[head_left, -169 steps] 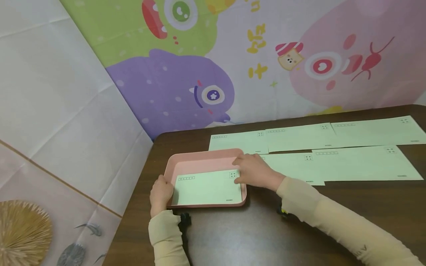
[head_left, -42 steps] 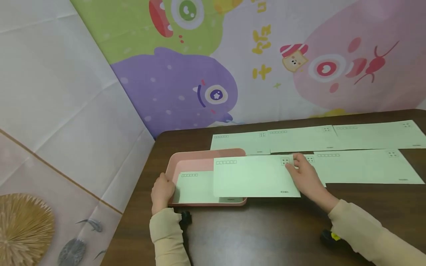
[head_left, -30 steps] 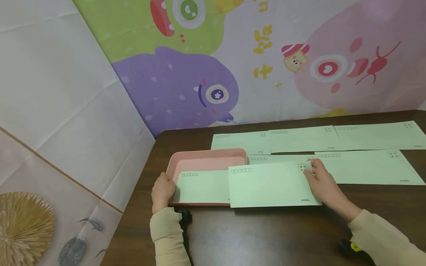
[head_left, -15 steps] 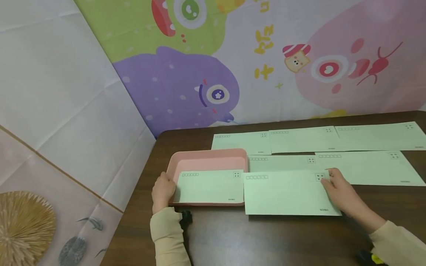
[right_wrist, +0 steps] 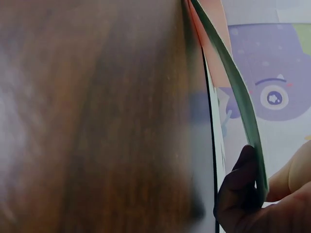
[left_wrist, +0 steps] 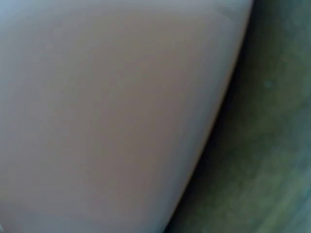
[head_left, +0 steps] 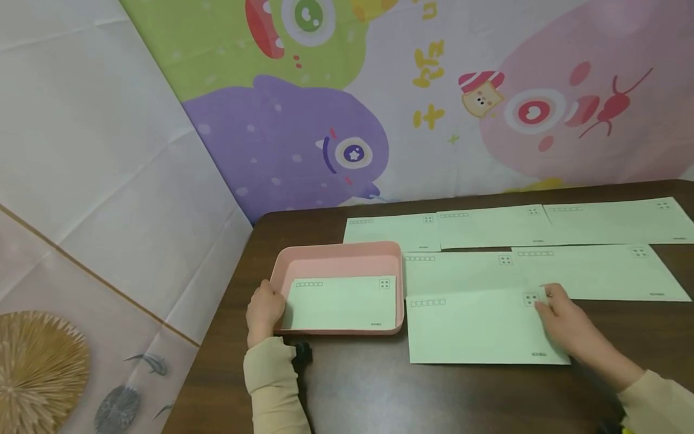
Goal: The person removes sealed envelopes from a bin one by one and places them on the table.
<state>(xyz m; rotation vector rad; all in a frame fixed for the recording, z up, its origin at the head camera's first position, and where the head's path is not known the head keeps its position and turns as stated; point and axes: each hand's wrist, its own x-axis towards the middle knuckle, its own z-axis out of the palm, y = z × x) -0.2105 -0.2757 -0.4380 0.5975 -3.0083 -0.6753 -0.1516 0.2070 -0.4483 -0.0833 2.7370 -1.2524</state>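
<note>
My right hand [head_left: 566,319] pinches a pale green envelope [head_left: 477,334] by its right edge, thumb on top. In the right wrist view this envelope [right_wrist: 240,97] shows edge-on, slightly bowed, between thumb and fingers. It lies to the right of the pink tray [head_left: 336,253], overlapping the front edge of another envelope [head_left: 455,268] in the head view. One more envelope [head_left: 341,307] lies inside the tray. My left hand [head_left: 264,310] holds the tray's left side, its fingertips partly hidden. The left wrist view is mostly a blurred pinkish surface.
Several envelopes lie in two rows on the dark wooden table [head_left: 358,392]: a back row with an envelope [head_left: 490,228] in its middle, and a front row ending in an envelope [head_left: 602,274] at right. A cartoon-printed cloth [head_left: 428,163] hangs behind the table.
My right hand has drawn an envelope out of the tray and carried it right and toward the front, lowering it before the front row. My left hand stays on the tray.
</note>
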